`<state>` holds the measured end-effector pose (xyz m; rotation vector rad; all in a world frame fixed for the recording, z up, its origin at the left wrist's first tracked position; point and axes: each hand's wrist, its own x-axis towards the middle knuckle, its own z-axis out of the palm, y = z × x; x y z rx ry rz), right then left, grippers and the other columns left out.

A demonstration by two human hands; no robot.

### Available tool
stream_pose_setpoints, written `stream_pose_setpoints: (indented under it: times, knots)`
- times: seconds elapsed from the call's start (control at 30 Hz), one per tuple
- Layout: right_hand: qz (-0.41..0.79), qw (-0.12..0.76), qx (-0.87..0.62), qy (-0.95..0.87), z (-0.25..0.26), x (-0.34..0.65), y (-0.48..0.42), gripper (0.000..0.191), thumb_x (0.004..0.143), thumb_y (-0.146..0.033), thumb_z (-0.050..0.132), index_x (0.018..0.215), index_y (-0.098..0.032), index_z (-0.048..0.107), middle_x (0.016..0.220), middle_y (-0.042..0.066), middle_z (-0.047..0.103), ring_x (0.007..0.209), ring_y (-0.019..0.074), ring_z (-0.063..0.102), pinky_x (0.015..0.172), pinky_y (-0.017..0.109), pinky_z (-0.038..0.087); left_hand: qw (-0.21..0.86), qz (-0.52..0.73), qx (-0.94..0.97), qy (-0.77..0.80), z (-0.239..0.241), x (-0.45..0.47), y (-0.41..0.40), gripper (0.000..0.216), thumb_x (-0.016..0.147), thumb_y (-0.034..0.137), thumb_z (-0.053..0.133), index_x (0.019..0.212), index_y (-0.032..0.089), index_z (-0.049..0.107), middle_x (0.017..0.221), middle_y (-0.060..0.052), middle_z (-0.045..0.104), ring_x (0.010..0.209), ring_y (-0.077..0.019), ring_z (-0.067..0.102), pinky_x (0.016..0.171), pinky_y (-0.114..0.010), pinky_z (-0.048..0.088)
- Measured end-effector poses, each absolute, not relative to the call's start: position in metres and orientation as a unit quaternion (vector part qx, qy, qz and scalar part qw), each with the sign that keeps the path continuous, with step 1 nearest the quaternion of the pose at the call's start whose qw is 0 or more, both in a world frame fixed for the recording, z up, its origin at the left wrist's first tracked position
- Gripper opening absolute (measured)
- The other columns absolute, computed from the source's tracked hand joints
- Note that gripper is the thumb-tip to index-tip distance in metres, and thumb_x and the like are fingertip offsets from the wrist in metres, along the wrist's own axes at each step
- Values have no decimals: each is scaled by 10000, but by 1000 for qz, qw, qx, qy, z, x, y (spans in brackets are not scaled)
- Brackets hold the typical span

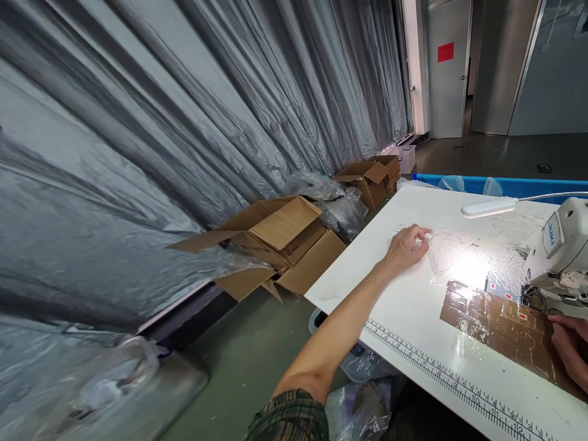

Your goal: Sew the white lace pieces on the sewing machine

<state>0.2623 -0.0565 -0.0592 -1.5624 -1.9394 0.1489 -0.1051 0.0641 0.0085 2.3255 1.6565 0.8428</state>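
Note:
My left hand (407,246) reaches across the white sewing table (413,318), its fingers curled on the edge of a white lace piece (448,251). The lace runs right towards the needle area of a white sewing machine (558,242). At the right edge, my right hand (572,349) rests on a brown taped patch (496,321) of the table, beside the machine; its fingers look bent, and only part of the hand shows. A printed ruler (459,386) runs along the table's near edge.
A white lamp head (489,207) on a flexible arm shines on the lace. Open cardboard boxes (280,239) and plastic bags (340,208) lie on the floor along a grey plastic curtain (184,122). A blue bin edge (500,182) stands behind the table. A door (448,67) is at the back.

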Motion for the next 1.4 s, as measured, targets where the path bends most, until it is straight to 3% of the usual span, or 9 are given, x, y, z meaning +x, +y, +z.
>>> stream_pose_setpoints:
  times: [0.13, 0.27, 0.4, 0.5, 0.6, 0.7, 1.0, 1.2, 1.4]
  knots:
    - [23, 350, -433, -831, -29, 234, -64, 292, 937, -430, 540, 1144, -298, 697, 968, 64, 741, 796, 235, 720, 669, 351, 594, 177, 219, 842, 460, 19, -63, 24, 100, 922, 256, 630, 923, 183, 561, 799, 15, 701, 610, -99, 622, 583, -238, 520]
    - [76, 350, -407, -841, -17, 220, -80, 596, 864, -542, 626, 1394, -274, 583, 1340, 152, 609, 1206, 336, 614, 907, 455, 593, 379, 205, 867, 250, 31, -25, -22, 277, 858, 254, 733, 1029, 158, 538, 914, -42, 687, 752, -115, 646, 651, -239, 540]
    - [315, 237, -431, -812, -13, 230, -107, 375, 878, -560, 616, 1092, -282, 748, 1234, 125, 680, 1149, 319, 643, 935, 431, 579, 508, 234, 801, 215, 47, -19, -51, 277, 842, 253, 740, 1027, 191, 543, 931, -33, 657, 748, -104, 625, 668, -233, 537]
    - [453, 184, -455, -745, 2, 237, -119, 431, 888, -632, 566, 957, -246, 747, 1029, 100, 726, 948, 269, 684, 822, 371, 597, 529, 237, 780, 238, 53, -26, -52, 218, 836, 237, 702, 987, 191, 552, 921, -27, 648, 797, -115, 631, 692, -239, 533]
    - [507, 190, -494, -680, 19, 240, -111, 554, 870, -730, 500, 725, -225, 675, 699, 39, 645, 658, 189, 601, 606, 294, 541, 479, 228, 794, 297, 47, -27, -39, 200, 821, 252, 698, 953, 192, 560, 933, -16, 648, 792, -112, 618, 682, -240, 527]
    - [462, 216, -562, -651, 22, 246, -86, 557, 773, -761, 571, 721, -216, 674, 631, 16, 600, 562, 157, 521, 506, 273, 451, 396, 209, 819, 358, 35, -19, -19, 217, 835, 290, 700, 975, 190, 568, 891, -1, 657, 771, -119, 625, 670, -248, 522]
    - [218, 126, -734, -631, 19, 246, -43, 231, 796, -429, 637, 845, -228, 739, 477, -21, 487, 503, 197, 543, 516, 318, 400, 20, 151, 937, 313, 0, -3, 14, 216, 1041, 257, 427, 1125, 150, 595, 1216, -131, 671, 986, -215, 669, 777, -340, 503]
    - [241, 149, -700, -655, 14, 251, -44, 322, 792, -513, 608, 816, -211, 716, 525, -21, 543, 510, 169, 533, 486, 286, 392, 12, 107, 960, 258, -2, 6, 44, 405, 1074, 335, 325, 1377, 147, 518, 1474, -161, 534, 1298, -282, 557, 1017, -415, 433]
    - [250, 260, -666, -653, -7, 261, -43, 422, 812, -586, 583, 766, -189, 719, 570, 5, 596, 577, 182, 574, 516, 274, 439, 87, 33, 975, 201, -5, 23, 81, 418, 1073, 345, 305, 1348, 193, 581, 1466, -115, 559, 1467, -293, 379, 1203, -508, 232]
